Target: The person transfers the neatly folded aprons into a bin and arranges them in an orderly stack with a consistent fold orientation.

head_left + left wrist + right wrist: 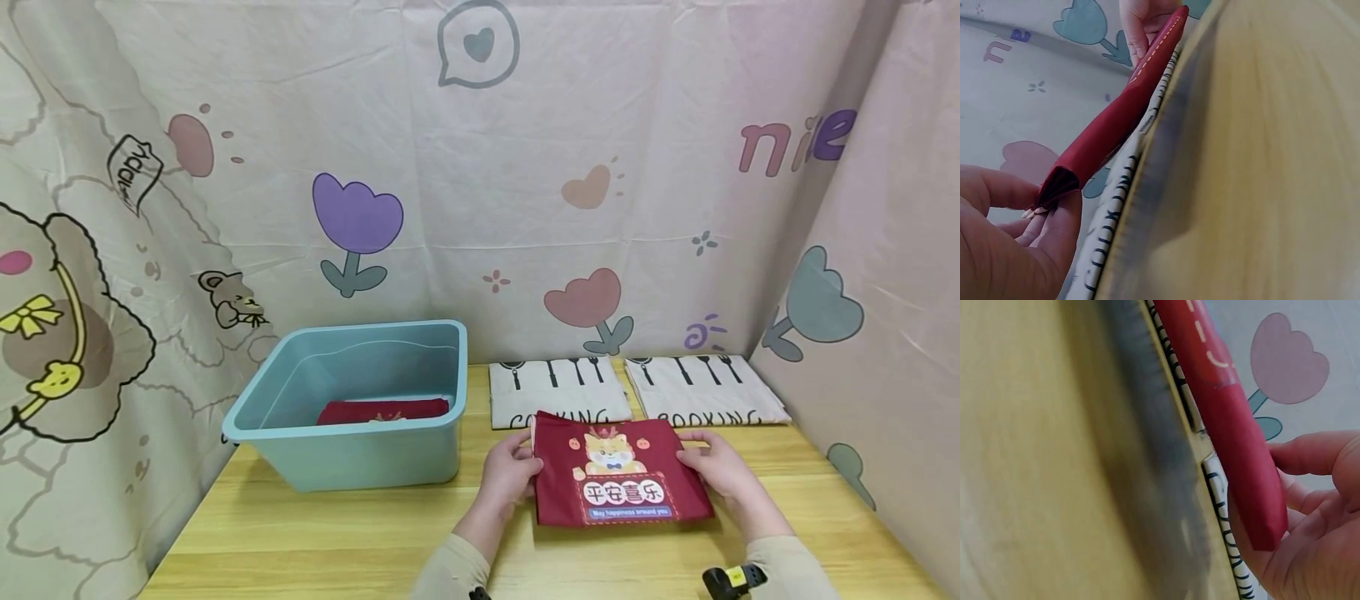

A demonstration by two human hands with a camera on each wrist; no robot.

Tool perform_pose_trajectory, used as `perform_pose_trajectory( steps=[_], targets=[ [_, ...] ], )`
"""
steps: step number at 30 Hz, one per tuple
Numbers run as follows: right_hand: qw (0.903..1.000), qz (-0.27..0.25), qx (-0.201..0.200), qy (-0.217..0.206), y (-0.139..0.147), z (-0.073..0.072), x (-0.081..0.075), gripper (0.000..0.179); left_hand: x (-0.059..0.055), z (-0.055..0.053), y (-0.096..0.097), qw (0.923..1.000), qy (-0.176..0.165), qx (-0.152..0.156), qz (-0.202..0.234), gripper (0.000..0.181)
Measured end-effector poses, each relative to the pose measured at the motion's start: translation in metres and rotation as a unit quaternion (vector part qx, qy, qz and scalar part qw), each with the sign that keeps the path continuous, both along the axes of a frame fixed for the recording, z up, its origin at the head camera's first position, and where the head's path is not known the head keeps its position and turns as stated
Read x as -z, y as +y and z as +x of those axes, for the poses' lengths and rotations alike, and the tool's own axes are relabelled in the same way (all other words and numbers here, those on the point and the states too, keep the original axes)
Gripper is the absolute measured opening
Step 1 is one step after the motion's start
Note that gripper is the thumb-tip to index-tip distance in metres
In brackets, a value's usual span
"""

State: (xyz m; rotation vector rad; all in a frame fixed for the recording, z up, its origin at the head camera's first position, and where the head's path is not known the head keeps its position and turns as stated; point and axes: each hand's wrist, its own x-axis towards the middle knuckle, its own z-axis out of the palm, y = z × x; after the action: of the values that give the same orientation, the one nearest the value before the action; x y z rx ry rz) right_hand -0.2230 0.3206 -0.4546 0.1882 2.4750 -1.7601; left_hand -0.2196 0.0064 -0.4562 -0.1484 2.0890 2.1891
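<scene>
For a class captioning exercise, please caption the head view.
Left hand and right hand hold a folded red printed cloth over a wood-grained table, near a blue rectangular plastic tub.

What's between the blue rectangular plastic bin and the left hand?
In the head view, only a bare strip of yellow wooden tabletop separates the bin from the left hand.

the folded dark-red rectangle of cloth (621,475) in my grip looks smooth and matt. beyond it, two flat white printed rectangles (560,398) seem matt fabric; left of my grip, the open pale-blue tub (360,460) is smooth plastic; below, the yellow tabletop (337,542) looks like faintly glossy wood.
</scene>
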Motion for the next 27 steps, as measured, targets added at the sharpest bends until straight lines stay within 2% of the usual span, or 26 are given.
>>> perform_pose_trajectory(
  steps=[6,16,27],
  targets=[
    [0.9999,-0.01,0.001,0.009,-0.001,0.001,-0.011,0.046,-0.016,0.0,-0.007,1.0,0.007,0.005,0.004,0.056],
    [0.9973,-0.065,-0.015,0.029,-0.005,0.002,-0.032,0.053,-0.044,0.001,-0.02,0.9989,0.041,0.013,0.021,0.055],
    [0.9943,-0.082,-0.031,0.06,-0.015,-0.002,-0.058,0.055,-0.073,0.0,-0.036,0.9969,0.071,0.027,0.019,0.055]
  ],
)
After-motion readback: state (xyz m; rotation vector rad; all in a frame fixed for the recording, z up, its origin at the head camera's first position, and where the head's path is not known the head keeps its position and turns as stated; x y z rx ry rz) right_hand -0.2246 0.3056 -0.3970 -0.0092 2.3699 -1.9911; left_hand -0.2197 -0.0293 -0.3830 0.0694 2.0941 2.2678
